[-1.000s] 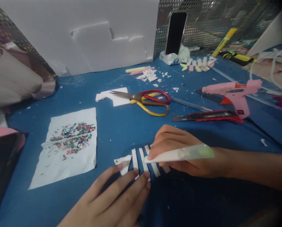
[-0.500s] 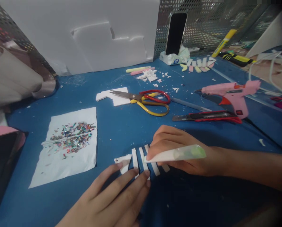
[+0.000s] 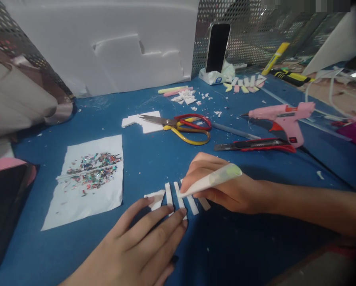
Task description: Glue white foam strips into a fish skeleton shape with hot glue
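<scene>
My right hand (image 3: 222, 184) grips a white, pen-shaped tool (image 3: 212, 178) with a translucent greenish rear end. The tool slants, and its tip meets one of several narrow white strips (image 3: 177, 194) laid side by side on the blue table. Flat and spread, my left hand (image 3: 145, 238) lies just to the left, fingertips pressing on the strips' near ends. Its index fingertip touches a torn white scrap (image 3: 157, 198). Part of the strips on the right is hidden beneath my right hand.
Scissors (image 3: 172, 122) lie across a white foam piece (image 3: 151, 126). A red utility knife (image 3: 255, 144) and a pink glue gun (image 3: 285, 115) rest at right. White paper (image 3: 53, 210) with colourful flakes is at left. A phone (image 3: 218, 47) stands at the back.
The tool in my right hand now tilts up more at its rear end. The view has shifted slightly; my left hand stays on the strips.
</scene>
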Available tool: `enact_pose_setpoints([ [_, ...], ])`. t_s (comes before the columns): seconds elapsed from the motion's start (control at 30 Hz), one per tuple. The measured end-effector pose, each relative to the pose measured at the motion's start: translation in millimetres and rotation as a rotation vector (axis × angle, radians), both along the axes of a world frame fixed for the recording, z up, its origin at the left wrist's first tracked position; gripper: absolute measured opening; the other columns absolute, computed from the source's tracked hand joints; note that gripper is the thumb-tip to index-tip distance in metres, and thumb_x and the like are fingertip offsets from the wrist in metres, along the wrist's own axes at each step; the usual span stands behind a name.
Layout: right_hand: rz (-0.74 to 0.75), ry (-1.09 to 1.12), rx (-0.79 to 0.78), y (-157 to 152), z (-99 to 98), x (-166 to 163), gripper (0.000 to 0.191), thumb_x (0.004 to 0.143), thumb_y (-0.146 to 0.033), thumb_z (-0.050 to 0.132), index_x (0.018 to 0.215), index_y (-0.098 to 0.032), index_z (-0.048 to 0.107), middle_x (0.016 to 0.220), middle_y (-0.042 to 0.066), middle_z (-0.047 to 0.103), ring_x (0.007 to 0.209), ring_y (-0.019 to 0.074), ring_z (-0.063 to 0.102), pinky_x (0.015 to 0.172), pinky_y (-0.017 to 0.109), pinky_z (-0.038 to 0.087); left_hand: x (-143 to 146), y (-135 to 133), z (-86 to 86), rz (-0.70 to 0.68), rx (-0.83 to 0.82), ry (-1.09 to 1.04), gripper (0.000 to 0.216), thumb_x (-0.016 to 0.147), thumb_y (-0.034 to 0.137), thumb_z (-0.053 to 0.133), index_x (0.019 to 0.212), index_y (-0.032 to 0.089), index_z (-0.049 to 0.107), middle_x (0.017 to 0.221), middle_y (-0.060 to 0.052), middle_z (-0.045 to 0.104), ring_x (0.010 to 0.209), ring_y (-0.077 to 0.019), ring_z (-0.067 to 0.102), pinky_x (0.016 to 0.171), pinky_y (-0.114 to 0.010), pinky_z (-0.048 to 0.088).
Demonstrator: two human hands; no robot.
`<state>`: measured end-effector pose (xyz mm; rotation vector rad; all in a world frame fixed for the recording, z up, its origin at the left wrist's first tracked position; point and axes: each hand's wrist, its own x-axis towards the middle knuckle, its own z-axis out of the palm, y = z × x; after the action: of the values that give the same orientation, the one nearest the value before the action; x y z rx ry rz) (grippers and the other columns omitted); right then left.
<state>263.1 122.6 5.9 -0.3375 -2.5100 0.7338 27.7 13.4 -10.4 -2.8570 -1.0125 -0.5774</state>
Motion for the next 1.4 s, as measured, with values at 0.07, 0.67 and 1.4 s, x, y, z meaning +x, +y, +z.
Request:
enact_pose_setpoints([
  [0.07, 0.001, -0.013, -0.003, -1.5, -1.4, -1.7, 0.018, 0.1, -0.021, 0.041, 0.102, -0.015, 0.057, 0.091, 0.005, 0.064, 0.085, 0.015, 0.05, 0.084, 0.03, 0.041, -0.1, -0.3, 0.2, -0.003, -0.011, -0.008, 0.037, 0.095, 0.035, 0.053, 0.129, 0.02, 0.058, 0.13, 0.006, 0.063, 0.118, -0.0161, 0.054, 0.122, -0.038, 0.013],
  [0.67, -0.022, 0.037, 0.056, -5.3, -2.4, -5.4, 0.023, 0.102, -0.022, 0.034, 0.104, -0.014, 0.055, 0.091, 0.005, 0.061, 0.086, 0.0147, 0.049, 0.085, 0.032, 0.039, -1.8, -1.2, 0.0, -0.013, -0.019, -0.018, 0.037, 0.094, 0.034, 0.055, 0.128, 0.02, 0.059, 0.131, 0.004, 0.062, 0.12, -0.0153, 0.053, 0.121, -0.037, 0.012],
  [1.4, 0.0, -0.061, 0.104, -6.5, -3.1, -4.4, 0.025, 0.102, -0.021, 0.033, 0.102, -0.013, 0.056, 0.092, 0.006, 0.064, 0.088, 0.0166, 0.047, 0.089, 0.033, 0.039, -1.5, -0.2, -0.8, -0.01, -0.014, -0.009, 0.036, 0.094, 0.033, 0.056, 0.127, 0.021, 0.059, 0.13, 0.005, 0.063, 0.12, -0.0149, 0.053, 0.122, -0.038, 0.013],
])
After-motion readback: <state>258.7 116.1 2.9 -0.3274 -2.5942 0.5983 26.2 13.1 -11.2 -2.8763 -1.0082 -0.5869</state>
